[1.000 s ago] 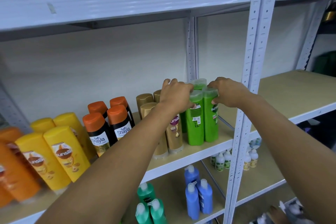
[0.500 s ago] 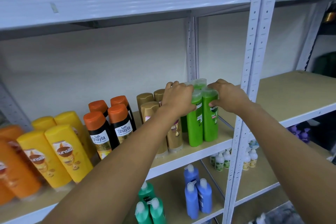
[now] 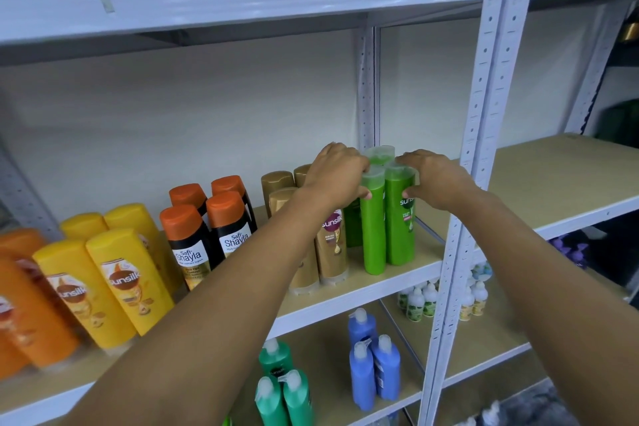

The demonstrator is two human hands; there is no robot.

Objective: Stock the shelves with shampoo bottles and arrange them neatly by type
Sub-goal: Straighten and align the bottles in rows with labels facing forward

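Head view: your left hand (image 3: 337,174) and right hand (image 3: 436,180) were both up at the green shampoo bottles (image 3: 386,218), the landmark here. Left hand's fingers curled round the cap and upper body of the left front green bottle, thumb tip on its face. Right hand's fingers curled round the top of the right front one, thumb on its label. Hands were apart, with the two front caps between them. Both front bottles stood upright, touching, near the front edge of the middle shelf (image 3: 390,282); more green bottles sat right behind them, partly hidden.

Just left of the green bottles: gold Sunsilk bottles (image 3: 332,245), upright, partly behind your left forearm. Further left of those, black Safi Shayla bottles (image 3: 221,228) with orange caps. Further left again, yellow Sunsilk bottles (image 3: 114,280), then orange bottles (image 3: 31,315), blurred at the frame edge.

Just right of the green bottles stood the grey perforated upright post (image 3: 484,121), beyond it a bare shelf board.

Below the green bottles, on the lower shelf: blue pump bottles (image 3: 371,363), teal-green pump bottles (image 3: 281,387) to their left, small white bottles (image 3: 420,301) to the right
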